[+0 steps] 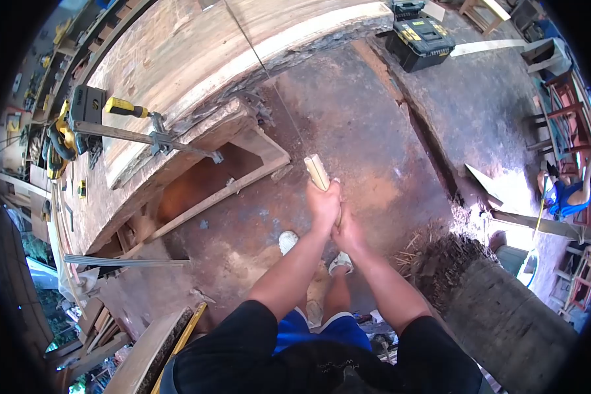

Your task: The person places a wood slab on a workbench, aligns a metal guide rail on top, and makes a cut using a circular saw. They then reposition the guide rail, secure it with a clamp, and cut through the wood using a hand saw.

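Both my hands are wrapped around a pale wooden handle (317, 172) out in front of me over the floor. My left hand (323, 202) grips it just below its squared far end. Close behind, my right hand (349, 230) is closed around its lower part, which the fingers mostly hide. From the handle's far end a thin dark line (279, 94) runs straight up and across the large wooden slab (177, 46). It is too thin to tell whether it is a cord, a wire or a blade.
A bar clamp (126, 133) with a yellow and black grip is on the slab's near edge. Below sits a curved wooden frame (210, 210). A black toolbox (421, 41) stands at the back right, a large log (505, 308) at near right. At far right is a person (567, 198) in blue.
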A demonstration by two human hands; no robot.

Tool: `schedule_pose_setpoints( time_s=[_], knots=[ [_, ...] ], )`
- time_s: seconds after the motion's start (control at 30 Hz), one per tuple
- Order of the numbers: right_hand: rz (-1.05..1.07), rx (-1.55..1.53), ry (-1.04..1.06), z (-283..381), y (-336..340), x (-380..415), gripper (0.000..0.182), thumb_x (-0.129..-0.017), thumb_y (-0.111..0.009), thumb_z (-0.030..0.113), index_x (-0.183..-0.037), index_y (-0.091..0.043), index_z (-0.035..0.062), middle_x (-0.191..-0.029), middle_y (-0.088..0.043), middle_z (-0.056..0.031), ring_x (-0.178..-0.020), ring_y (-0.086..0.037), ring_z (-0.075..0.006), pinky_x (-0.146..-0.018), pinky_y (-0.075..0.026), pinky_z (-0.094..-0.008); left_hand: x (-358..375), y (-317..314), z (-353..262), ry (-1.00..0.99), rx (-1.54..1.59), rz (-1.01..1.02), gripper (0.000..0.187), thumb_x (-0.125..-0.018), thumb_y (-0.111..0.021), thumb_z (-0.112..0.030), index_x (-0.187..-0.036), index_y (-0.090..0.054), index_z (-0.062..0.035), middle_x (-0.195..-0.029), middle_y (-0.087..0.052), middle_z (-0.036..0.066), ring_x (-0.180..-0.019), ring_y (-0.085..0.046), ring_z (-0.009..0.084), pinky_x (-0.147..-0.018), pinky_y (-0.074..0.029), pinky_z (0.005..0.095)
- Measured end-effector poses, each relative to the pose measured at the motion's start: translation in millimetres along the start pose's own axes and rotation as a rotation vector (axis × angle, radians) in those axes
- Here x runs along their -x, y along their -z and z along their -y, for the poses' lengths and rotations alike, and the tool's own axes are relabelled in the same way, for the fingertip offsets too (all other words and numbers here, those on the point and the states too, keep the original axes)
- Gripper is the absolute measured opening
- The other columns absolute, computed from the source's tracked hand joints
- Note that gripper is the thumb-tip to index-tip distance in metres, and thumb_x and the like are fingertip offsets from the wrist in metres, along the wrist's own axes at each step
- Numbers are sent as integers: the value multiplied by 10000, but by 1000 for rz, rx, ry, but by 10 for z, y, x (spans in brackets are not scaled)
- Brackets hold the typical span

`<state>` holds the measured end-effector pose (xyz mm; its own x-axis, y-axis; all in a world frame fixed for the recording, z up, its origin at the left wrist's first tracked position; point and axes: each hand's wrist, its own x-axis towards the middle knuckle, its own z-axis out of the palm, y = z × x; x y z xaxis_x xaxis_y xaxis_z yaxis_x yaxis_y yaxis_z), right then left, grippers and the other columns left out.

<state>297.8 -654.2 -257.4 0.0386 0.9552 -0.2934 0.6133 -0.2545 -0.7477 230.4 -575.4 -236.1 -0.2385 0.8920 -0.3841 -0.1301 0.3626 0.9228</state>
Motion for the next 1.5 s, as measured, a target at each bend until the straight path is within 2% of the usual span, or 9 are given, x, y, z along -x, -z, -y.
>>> schedule_pose_setpoints(
  time_s=[0.33,0.5,0.57,0.63,0.7,0.8,1.13,1.33,1.5],
  knots=[
    [10,-216,55,286,332,252,484,-793,-660,156,-1164,-377,25,-814,-627,-291,-765,-621,-474,-655,-482,-543,298,50,-395,-8,18,97,187,-854,-641,-86,-930,-481,-25,-678,-536,29,-520,-513,107,-471,-432,272],
    [20,-187,-67,-639,-458,486,584,-793,-659,174,-1282,-363,53,-857,-635,-288,-798,-623,-470,-691,-490,-542,394,224,781,-21,-234,9,186,-840,-659,-136,-884,-512,-31,-719,-565,50,-563,-526,125,-487,-429,302],
    [60,-154,-104,-1008,-518,914,581,-796,-657,193,-1296,-380,90,-892,-637,-282,-805,-619,-474,-698,-488,-548,834,261,1152,-29,-371,-4,306,-812,-672,-179,-1022,-543,1,-768,-620,103,-694,-607,201,-608,-487,349],
    [103,-62,-247,-1386,-514,1402,574,-791,-660,214,-1293,-398,120,-915,-634,-281,-820,-616,-474,-698,-489,-549,1178,339,1394,253,-280,271,338,-808,-689,-198,-1040,-550,6,-822,-634,107,-765,-617,192,-682,-498,333],
    [14,26,-158,-1531,-301,1774,515,-785,-669,234,-1226,-435,106,-901,-630,-283,-821,-612,-476,-696,-486,-552,1444,468,2078,188,-283,430,293,-803,-720,-210,-965,-576,-14,-773,-611,57,-733,-586,145,-686,-498,346],
    [116,-18,-249,-1537,-151,2147,430,-780,-671,233,-1132,-470,92,-891,-626,-286,-812,-604,-488,-689,-480,-559,1739,476,1217,283,-381,644,294,-812,-722,-229,-971,-595,-17,-804,-628,60,-769,-590,140,-709,-497,329],
    [60,-30,-256,-1354,-10,2444,377,-770,-688,258,-1029,-491,69,-854,-618,-269,-822,-600,-482,-682,-474,-531,1785,643,1001,128,-214,882,284,-823,-724,-234,-945,-563,-34,-857,-615,63,-805,-593,158,-720,-493,350],
    [0,-94,-138,-948,246,2006,386,-808,-656,264,-1099,-486,76,-897,-626,-270,-862,-603,-477,-708,-484,-533,1573,474,740,2,-248,744,200,-859,-669,-150,-981,-559,-36,-852,-624,38,-831,-615,140,-754,-498,309],
    [-51,-173,-41,-54,410,1049,383,-845,-625,275,-1119,-462,64,-938,-619,-282,-884,-591,-491,-708,-470,-530,799,246,-295,-60,25,495,140,-875,-541,-53,-981,-455,-22,-786,-573,77,-673,-617,172,-622,-526,314]
  ],
)
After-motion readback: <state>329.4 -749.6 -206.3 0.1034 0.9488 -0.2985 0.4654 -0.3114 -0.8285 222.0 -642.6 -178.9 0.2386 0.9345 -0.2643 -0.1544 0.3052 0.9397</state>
